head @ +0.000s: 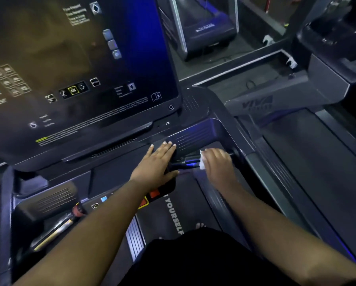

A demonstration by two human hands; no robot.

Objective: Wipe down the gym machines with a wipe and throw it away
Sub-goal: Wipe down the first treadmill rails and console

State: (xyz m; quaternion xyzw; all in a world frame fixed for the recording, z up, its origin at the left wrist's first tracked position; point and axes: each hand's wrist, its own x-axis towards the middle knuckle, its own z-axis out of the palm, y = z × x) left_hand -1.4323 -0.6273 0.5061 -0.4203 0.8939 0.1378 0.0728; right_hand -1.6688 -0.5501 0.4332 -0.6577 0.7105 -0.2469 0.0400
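While the left hand [158, 162] lies flat on the treadmill console [131, 162], fingers [168, 144] straight and holding nothing, the right hand [218, 162] curls over a white wipe [201, 162] and presses it to the dark handlebar [188, 162] just under the console's right end. Wipe shows only at the hand's 9 o'clock edge; the rest is hidden under the palm. Left hand sits at 9 o'clock of the right, near but apart. Large display screen [69, 69] at 11 o'clock of both hands, lit with icons. Treadmill belt [173, 213] at 6 o'clock, white lettering partly readable. A neighbouring treadmill [307, 151] at 3 o'clock.
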